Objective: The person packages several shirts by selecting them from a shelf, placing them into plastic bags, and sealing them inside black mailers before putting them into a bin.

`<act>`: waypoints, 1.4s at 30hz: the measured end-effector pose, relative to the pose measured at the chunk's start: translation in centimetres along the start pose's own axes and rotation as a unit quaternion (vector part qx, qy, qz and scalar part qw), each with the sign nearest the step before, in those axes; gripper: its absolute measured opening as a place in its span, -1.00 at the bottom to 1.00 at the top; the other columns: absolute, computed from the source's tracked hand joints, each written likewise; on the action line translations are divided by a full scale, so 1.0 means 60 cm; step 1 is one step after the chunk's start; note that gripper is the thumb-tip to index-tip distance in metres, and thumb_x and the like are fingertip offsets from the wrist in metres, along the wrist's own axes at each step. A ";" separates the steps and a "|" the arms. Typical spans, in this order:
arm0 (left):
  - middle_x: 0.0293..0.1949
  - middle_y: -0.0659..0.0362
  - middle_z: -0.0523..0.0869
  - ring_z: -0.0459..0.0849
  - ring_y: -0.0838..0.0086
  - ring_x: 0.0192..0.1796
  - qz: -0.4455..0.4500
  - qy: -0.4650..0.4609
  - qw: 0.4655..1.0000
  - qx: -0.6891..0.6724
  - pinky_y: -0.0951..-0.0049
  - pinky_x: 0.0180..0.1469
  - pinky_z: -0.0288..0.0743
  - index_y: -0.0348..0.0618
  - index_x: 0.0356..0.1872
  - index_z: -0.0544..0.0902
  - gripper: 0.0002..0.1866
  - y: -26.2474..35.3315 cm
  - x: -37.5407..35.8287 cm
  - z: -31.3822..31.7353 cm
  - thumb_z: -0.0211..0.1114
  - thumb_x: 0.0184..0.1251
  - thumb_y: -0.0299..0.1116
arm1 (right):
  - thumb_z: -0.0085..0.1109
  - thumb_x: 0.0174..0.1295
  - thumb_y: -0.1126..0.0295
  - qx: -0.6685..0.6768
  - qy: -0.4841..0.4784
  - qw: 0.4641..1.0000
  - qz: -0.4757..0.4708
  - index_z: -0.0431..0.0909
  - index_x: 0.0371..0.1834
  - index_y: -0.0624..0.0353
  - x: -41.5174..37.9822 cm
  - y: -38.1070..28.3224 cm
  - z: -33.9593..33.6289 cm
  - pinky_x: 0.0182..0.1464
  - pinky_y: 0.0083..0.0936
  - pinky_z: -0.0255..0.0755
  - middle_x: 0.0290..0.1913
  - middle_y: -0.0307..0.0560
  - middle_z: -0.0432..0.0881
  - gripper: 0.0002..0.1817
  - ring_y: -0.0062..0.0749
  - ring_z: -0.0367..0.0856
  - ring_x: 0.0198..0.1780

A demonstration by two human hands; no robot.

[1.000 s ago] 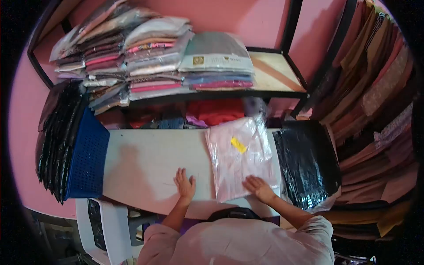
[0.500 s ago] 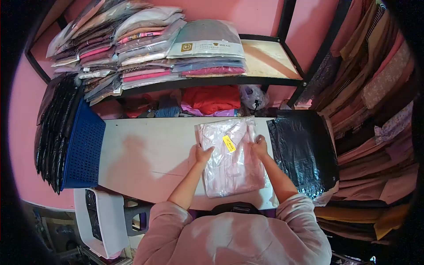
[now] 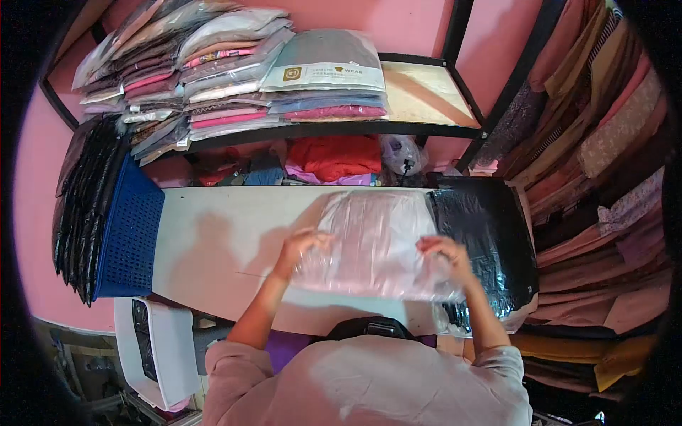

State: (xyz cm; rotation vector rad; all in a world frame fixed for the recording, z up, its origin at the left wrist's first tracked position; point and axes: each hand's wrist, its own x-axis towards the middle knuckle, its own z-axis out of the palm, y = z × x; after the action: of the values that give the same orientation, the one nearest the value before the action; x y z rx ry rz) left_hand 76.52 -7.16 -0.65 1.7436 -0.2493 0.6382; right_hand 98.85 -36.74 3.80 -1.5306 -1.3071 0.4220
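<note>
A pale pink folded garment in a clear plastic bag (image 3: pixel 376 241) lies across the white table in front of me, smooth side up and slightly blurred by motion. My left hand (image 3: pixel 302 250) is at its left edge, fingers bent over the loose clear plastic. At the right edge, my right hand (image 3: pixel 449 254) has its fingers curled inward over the bag. Both hands appear closed on the plastic, though blur softens the fingertips. Right beside the garment, partly beneath its edge, are black plastic bags (image 3: pixel 490 241).
A blue basket (image 3: pixel 131 227) with black packages (image 3: pixel 82 213) stands at the table's left end. Bagged clothes (image 3: pixel 227 78) are piled on the shelf (image 3: pixel 426 89) above. Hanging garments (image 3: pixel 597 177) line the right side. A white bin (image 3: pixel 167 348) sits below left.
The bagged garment has been turned over, so its collar and yellow tag no longer show. My hands have moved a little farther apart and nearer to me.
</note>
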 end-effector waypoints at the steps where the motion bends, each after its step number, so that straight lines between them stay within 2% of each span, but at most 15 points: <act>1: -0.09 0.10 0.62 0.54 0.35 0.05 -0.041 -0.042 0.981 0.186 0.29 0.22 0.20 -0.13 -0.17 0.58 -0.76 -0.004 -0.035 0.018 0.10 0.15 -0.33 | 0.09 -0.06 0.50 -0.048 -0.018 0.999 -0.015 0.59 -0.26 0.08 -0.034 0.041 0.019 0.13 -0.34 0.28 -0.13 -0.08 0.61 -0.75 -0.23 0.50 0.04; 2: -0.07 0.15 0.62 0.52 0.33 0.08 -0.080 -0.082 0.924 0.365 0.23 0.28 0.12 -0.04 -0.12 0.58 -0.72 -0.008 -0.069 0.036 0.08 0.12 -0.39 | 0.04 -0.03 0.51 -0.096 -0.036 0.994 -0.030 0.59 -0.19 0.04 -0.071 0.095 0.043 0.17 -0.31 0.24 -0.11 -0.09 0.61 -0.70 -0.18 0.49 0.06; 5: 0.19 0.21 0.40 0.31 0.40 0.25 -0.123 -0.253 0.850 0.445 0.15 0.32 0.01 0.10 -0.03 0.56 -0.59 -0.066 -0.165 0.081 0.00 0.08 -0.51 | 0.01 0.00 0.46 -0.264 -0.188 0.946 0.000 0.50 0.03 -0.04 -0.160 0.158 0.098 0.25 -0.26 0.12 0.21 -0.16 0.37 -0.56 -0.18 0.27 0.25; 8: 0.22 0.18 0.35 0.25 0.41 0.29 -0.168 -0.226 0.856 0.433 0.16 0.29 0.06 0.10 -0.02 0.55 -0.58 -0.047 -0.168 0.083 0.04 0.05 -0.51 | 0.02 0.01 0.43 -0.273 -0.195 0.942 0.020 0.51 0.01 -0.03 -0.167 0.132 0.097 0.28 -0.26 0.07 0.30 -0.16 0.23 -0.58 -0.18 0.14 0.33; 14: -0.19 0.17 0.62 0.47 0.27 0.02 -0.225 -0.025 0.952 0.208 0.14 0.12 0.18 -0.09 -0.29 0.64 -0.79 -0.110 -0.168 0.077 0.19 0.03 -0.33 | 0.12 0.01 0.15 -0.093 0.022 0.992 0.088 0.58 -0.44 0.14 -0.164 0.186 0.117 -0.05 -0.30 0.23 -0.26 -0.07 0.58 -0.73 -0.20 0.44 -0.18; 16: -0.32 0.18 0.60 0.45 0.25 -0.08 -0.350 -0.051 0.829 0.433 0.16 0.04 0.14 -0.12 -0.45 0.64 -0.76 -0.109 -0.156 0.084 0.18 0.12 -0.17 | 0.10 0.06 0.14 -0.017 0.053 0.944 0.326 0.54 -0.64 0.17 -0.157 0.207 0.128 -0.15 -0.32 0.25 -0.44 -0.03 0.58 -0.68 -0.18 0.47 -0.31; 18: -0.35 0.21 0.57 0.41 0.28 -0.11 -0.311 0.024 0.835 0.454 0.20 0.00 0.08 -0.14 -0.52 0.64 -0.63 -0.104 -0.160 0.109 0.14 0.16 -0.03 | 0.11 0.06 0.09 -0.048 0.099 0.933 0.341 0.50 -0.72 0.23 -0.155 0.230 0.143 -0.19 -0.31 0.25 -0.59 0.05 0.54 -0.58 -0.15 0.47 -0.39; 20: -0.31 0.23 0.57 0.38 0.31 -0.06 -0.300 0.122 0.812 0.486 0.20 0.01 0.06 -0.14 -0.49 0.64 -0.63 -0.106 -0.163 0.124 0.13 0.15 -0.02 | 0.17 0.07 0.18 -0.101 0.130 0.897 0.411 0.49 -0.74 0.26 -0.132 0.205 0.142 -0.42 -0.45 0.32 -0.62 -0.11 0.53 -0.61 -0.47 0.47 -0.54; 24: -0.26 0.22 0.56 0.38 0.29 -0.03 -0.362 0.147 0.784 0.482 0.17 0.03 0.05 -0.15 -0.47 0.65 -0.63 -0.104 -0.162 0.142 0.12 0.16 -0.03 | 0.17 0.05 0.23 -0.360 0.164 0.863 0.313 0.56 -0.48 0.24 -0.114 0.163 0.157 -0.18 -0.30 0.34 -0.51 -0.01 0.58 -0.74 -0.20 0.53 -0.36; 26: -0.28 0.19 0.56 0.36 0.25 0.01 -0.395 0.165 0.777 0.462 0.10 0.06 0.01 -0.18 -0.47 0.65 -0.64 -0.104 -0.158 0.147 0.13 0.15 -0.07 | 0.17 -0.03 0.10 -0.330 0.167 0.902 0.223 0.54 -0.16 0.15 -0.103 0.140 0.176 0.07 -0.14 0.19 0.02 0.17 0.45 -0.57 0.02 0.37 0.05; 29: -0.16 0.13 0.53 0.34 0.20 0.06 -0.406 0.120 0.787 0.448 0.03 0.07 -0.02 -0.20 -0.30 0.61 -0.67 -0.106 -0.159 0.139 0.14 0.15 -0.12 | -0.02 0.13 0.08 -0.426 -0.045 0.904 0.003 0.12 0.30 0.00 -0.068 0.087 0.209 0.29 0.14 -0.30 0.29 0.03 0.15 -0.36 -0.06 0.05 0.33; 33: -0.06 0.06 0.46 0.25 0.14 0.13 -0.367 0.246 0.708 0.550 -0.04 0.15 -0.04 -0.16 -0.05 0.51 -0.59 -0.080 -0.128 0.156 0.14 0.11 -0.16 | -0.12 0.15 -0.06 -0.437 -0.085 0.888 0.118 0.12 0.30 0.02 -0.049 0.128 0.232 0.28 0.15 -0.27 0.31 0.06 0.12 -0.32 -0.06 0.00 0.35; 36: 0.13 0.00 0.33 0.14 0.11 0.27 -0.283 0.123 0.722 0.619 -0.08 0.27 -0.20 -0.13 0.19 0.29 -0.43 -0.016 -0.037 0.192 0.10 0.13 -0.19 | -0.18 0.16 -0.13 -0.444 -0.108 0.886 0.077 0.08 0.32 0.07 -0.031 0.106 0.221 0.28 0.16 -0.30 0.33 0.04 0.09 -0.27 -0.08 -0.02 0.37; 38: 0.28 0.04 0.19 0.04 0.18 0.36 -0.186 -0.098 0.824 0.526 -0.03 0.31 -0.27 -0.10 0.26 0.20 -0.41 -0.056 -0.036 0.212 0.04 0.19 -0.19 | -0.19 0.15 -0.15 -0.426 -0.138 0.893 0.044 0.07 0.32 0.09 -0.026 0.113 0.222 0.29 0.13 -0.30 0.34 0.04 0.07 -0.24 -0.08 -0.04 0.38; 42: 0.34 0.08 0.08 0.05 0.23 0.36 -0.227 -0.140 0.824 0.500 -0.01 0.32 -0.26 -0.10 0.29 0.16 -0.42 -0.107 -0.055 0.211 -0.04 0.24 -0.17 | -0.22 0.14 -0.19 -0.398 -0.185 0.899 0.009 0.03 0.33 0.12 -0.031 0.146 0.220 0.32 0.06 -0.31 0.37 0.03 0.00 -0.20 -0.09 -0.12 0.40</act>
State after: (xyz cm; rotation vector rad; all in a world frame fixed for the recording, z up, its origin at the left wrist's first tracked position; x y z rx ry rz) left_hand 80.52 -17.94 -9.63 2.7900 0.3894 0.1138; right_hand 92.32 -31.14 -9.61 -2.2084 -1.9082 0.1878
